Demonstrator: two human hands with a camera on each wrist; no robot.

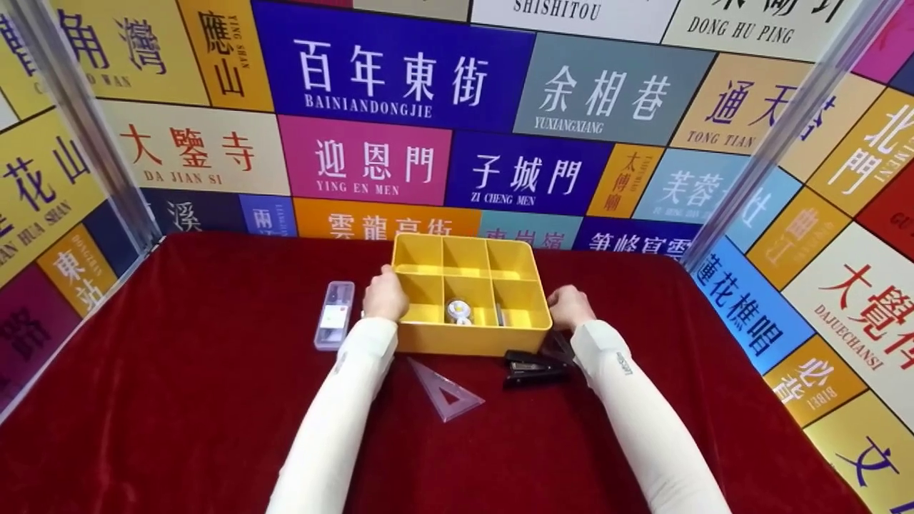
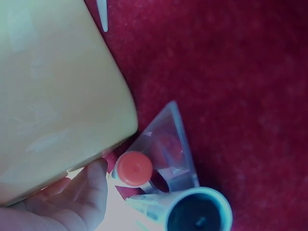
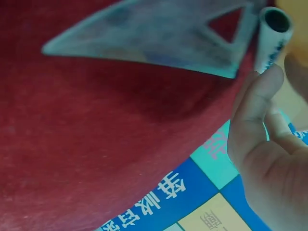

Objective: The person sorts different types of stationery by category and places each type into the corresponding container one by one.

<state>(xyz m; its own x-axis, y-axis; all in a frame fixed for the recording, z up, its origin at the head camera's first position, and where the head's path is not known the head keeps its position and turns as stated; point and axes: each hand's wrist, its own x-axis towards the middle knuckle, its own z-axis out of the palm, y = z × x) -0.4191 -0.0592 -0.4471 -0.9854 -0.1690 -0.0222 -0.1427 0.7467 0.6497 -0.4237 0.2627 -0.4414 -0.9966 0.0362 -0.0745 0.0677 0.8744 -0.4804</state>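
Note:
A yellow divided storage box [image 1: 464, 340] stands on the red cloth, open side up. At its left wall, my left hand [image 1: 386, 294] grips the side; in the left wrist view the fingers lie along the box's lower edge. Opposite, my right hand [image 1: 571, 307] holds the right wall, its fingertips partly hidden. One front compartment contains a small white round item [image 1: 458, 310] with a yellow centre. Close by the left hand are an orange-red cap [image 2: 135, 168] and an open-ended tube [image 2: 199, 211]. A white tube [image 3: 273, 36] is near the right fingers.
A clear triangle ruler [image 1: 446, 391] lies in front of the box. The black stapler [image 1: 534, 368] is by the right wrist. Left of the left hand lies a transparent case [image 1: 334, 315]. Sign-covered panels [image 1: 400, 64] rise behind and beside the red-covered table [image 1: 214, 400].

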